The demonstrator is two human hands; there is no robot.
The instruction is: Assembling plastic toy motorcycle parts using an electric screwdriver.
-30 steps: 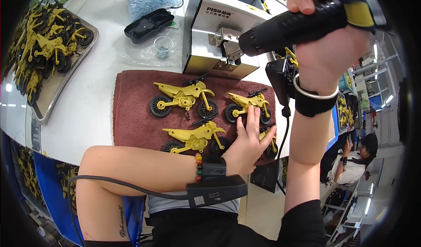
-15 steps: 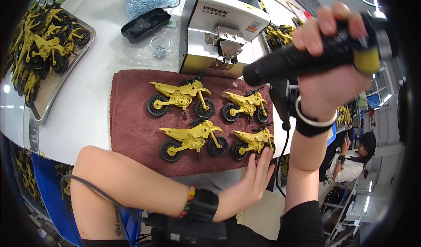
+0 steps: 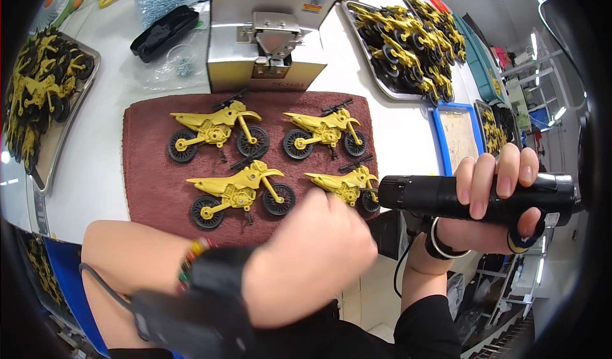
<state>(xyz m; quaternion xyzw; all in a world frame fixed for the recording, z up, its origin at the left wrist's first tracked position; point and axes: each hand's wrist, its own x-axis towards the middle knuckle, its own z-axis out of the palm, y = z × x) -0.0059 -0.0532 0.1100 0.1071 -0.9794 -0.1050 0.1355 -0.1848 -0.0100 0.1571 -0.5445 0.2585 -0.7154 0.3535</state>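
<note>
Four yellow toy motorbikes (image 3: pixel 237 190) lie flat on a dark red cloth (image 3: pixel 146 187) at centre frame (it keeps them from sliding). The right hand (image 3: pixel 491 206) wraps a black electric screwdriver (image 3: pixel 446 196) level, lower right. The blurred left hand (image 3: pixel 312 263) hovers near the lower right bike (image 3: pixel 344 185); I cannot tell its grip.

Four motorcycles (image 3: pixel 217 128) on my mat (image 3: pixel 148 187); machine (image 3: pixel 271 30) behind it; trays (image 3: pixel 44 113) left and right; my right hand (image 3: pixel 494 199) holds screwdriver (image 3: pixel 475 198).

Left hand (image 3: pixel 312 263) motion-blurred, hides rear of nearest motorcycle (image 3: pixel 344 185).
</note>
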